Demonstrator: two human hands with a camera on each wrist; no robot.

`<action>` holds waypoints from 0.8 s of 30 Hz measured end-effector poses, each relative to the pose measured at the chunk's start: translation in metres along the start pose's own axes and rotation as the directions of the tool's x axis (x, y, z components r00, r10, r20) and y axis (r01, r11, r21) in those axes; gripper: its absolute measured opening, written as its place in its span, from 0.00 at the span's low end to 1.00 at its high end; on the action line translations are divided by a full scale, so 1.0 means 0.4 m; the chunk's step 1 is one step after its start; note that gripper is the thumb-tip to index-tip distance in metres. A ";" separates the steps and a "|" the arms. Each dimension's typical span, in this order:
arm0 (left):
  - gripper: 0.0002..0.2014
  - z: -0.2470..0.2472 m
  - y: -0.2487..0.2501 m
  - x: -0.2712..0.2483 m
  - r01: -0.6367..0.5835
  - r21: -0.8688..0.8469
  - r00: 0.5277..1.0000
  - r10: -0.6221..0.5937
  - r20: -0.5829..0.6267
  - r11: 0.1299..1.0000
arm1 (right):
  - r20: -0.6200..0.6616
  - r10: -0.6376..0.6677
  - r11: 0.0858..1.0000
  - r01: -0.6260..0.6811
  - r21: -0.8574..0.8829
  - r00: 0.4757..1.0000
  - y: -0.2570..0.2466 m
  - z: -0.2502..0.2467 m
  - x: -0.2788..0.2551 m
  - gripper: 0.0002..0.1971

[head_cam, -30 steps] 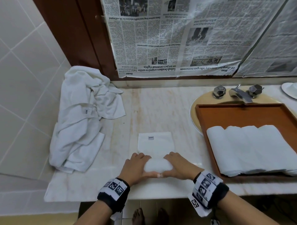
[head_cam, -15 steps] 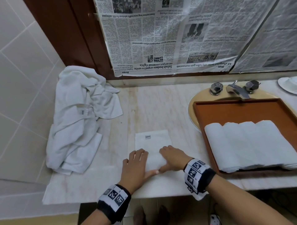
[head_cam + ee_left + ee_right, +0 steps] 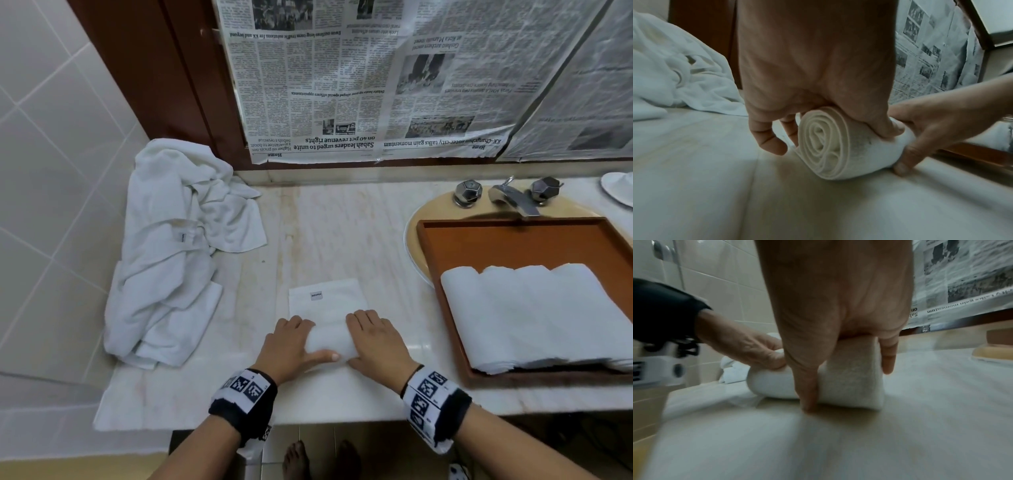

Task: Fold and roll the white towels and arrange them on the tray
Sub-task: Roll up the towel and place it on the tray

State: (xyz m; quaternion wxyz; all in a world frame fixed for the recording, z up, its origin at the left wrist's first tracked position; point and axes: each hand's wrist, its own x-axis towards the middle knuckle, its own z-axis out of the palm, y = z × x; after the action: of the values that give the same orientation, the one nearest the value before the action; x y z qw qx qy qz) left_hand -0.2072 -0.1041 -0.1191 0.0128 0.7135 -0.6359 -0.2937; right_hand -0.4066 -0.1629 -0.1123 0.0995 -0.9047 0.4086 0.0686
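Note:
A half-rolled white towel (image 3: 328, 340) lies near the counter's front edge, its flat unrolled part (image 3: 327, 301) stretching away from me with a small label on it. My left hand (image 3: 291, 341) grips the roll's left end, fingers over the top and thumb along the near side. The left wrist view shows the spiral end (image 3: 824, 146) under that hand (image 3: 813, 78). My right hand (image 3: 373, 337) grips the right end (image 3: 855, 379), fingers curled over it and thumb at the counter. Several rolled towels (image 3: 534, 315) lie side by side on the brown tray (image 3: 513, 240).
A heap of unfolded white towels (image 3: 178, 253) lies at the counter's left end against the tiled wall. The tray sits over the sink (image 3: 416, 226), with the tap (image 3: 510, 197) behind it. Newspaper (image 3: 376, 85) covers the wall behind.
Half a second ago both hands lay further forward over the roll. They have drawn back, and the roll shows between them again.

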 end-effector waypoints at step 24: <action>0.45 -0.054 -0.001 0.040 -0.008 0.003 0.989 0.007 0.148 1.000 | 0.150 0.013 0.998 -0.023 0.067 0.989 0.019 -0.036 0.028 0.38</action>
State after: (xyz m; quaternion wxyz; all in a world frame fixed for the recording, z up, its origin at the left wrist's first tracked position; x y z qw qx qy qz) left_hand -0.1971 -0.1264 -0.1081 -0.0345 0.6874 -0.6383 -0.3447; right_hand -0.4044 -0.1792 -0.1014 0.1600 -0.8894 0.4101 0.1230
